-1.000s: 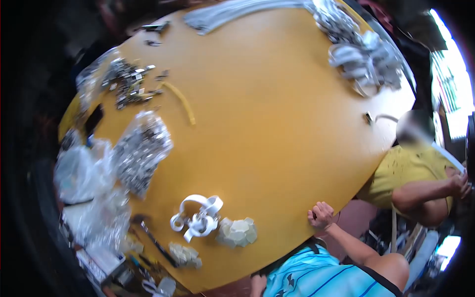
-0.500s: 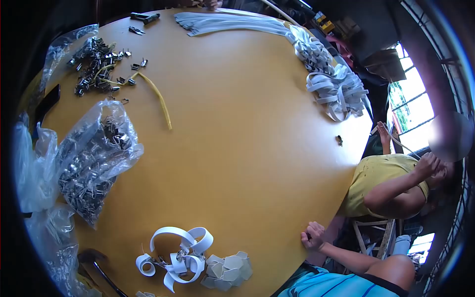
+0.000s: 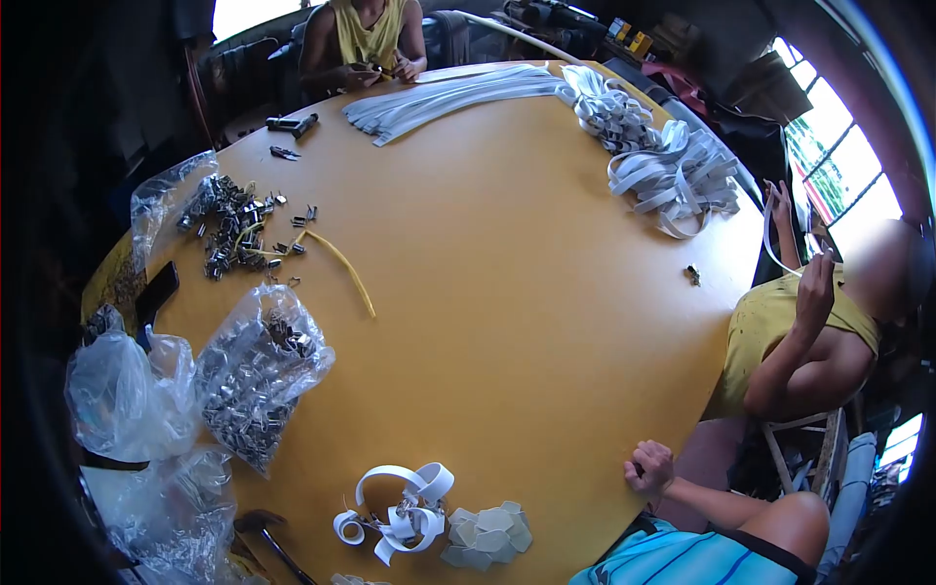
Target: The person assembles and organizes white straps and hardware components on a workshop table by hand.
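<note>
Neither of my own hands can be seen. At the lower right table edge, a person's closed hand rests near a blue striped garment; whether it holds anything is hidden. White curled straps with metal parts lie at the bottom, beside a pile of pale flat pieces. To their left is a dark-headed hammer. A clear bag of metal clips stands on the left, with loose clips and a yellow strip behind it.
The round table also bears long white straps, bundled straps, a small metal piece, a phone and plastic bags. A person in yellow at right holds a strap; another sits at the far edge.
The view has shifted, so the table's contents appear lower and farther right. More of the far person shows. The right-hand person's raised hands and strap have changed position.
</note>
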Demonstrator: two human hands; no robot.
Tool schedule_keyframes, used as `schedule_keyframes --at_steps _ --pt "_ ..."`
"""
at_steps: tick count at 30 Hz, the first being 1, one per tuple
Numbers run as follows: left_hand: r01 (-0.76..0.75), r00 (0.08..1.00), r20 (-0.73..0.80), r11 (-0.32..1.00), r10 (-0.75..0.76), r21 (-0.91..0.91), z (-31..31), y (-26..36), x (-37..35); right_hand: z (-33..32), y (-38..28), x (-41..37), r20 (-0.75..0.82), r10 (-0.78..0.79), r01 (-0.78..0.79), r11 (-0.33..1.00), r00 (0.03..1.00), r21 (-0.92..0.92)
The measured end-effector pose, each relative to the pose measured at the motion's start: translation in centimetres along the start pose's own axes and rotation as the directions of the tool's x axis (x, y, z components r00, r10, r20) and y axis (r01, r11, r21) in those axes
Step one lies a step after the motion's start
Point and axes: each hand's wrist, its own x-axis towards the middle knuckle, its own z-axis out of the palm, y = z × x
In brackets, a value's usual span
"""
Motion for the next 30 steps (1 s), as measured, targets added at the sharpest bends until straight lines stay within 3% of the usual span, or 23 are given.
schedule_keyframes --at_steps 7,12,21,25,30 --pt "0.005 0.993 0.120 1.000 -0.003 -0.013 -0.2 -2.1 1.2 -0.2 0.2 0.1 0.055 0.005 -0.007 0.999 0.998 0.031" --pt "0.075 0.980 0.190 0.997 -0.067 -0.037 0.7 -4.2 -1.8 0.2 0.5 -0.4 0.049 0.003 -0.007 0.997 0.999 0.072" --pt "0.256 0.961 0.144 0.955 -0.235 -0.150 5.8 -5.5 -9.0 0.5 0.9 -0.7 -0.002 -0.003 0.003 0.984 1.000 0.176" --pt "0.223 0.966 0.153 0.971 -0.207 -0.091 5.7 -7.3 -8.7 0.8 0.9 -0.4 -0.064 0.030 -0.014 0.974 0.997 0.227" --pt "0.138 0.973 0.194 0.990 -0.128 -0.038 6.2 -4.7 -7.4 0.3 0.4 -0.3 -0.119 0.061 -0.025 0.960 0.991 0.279"
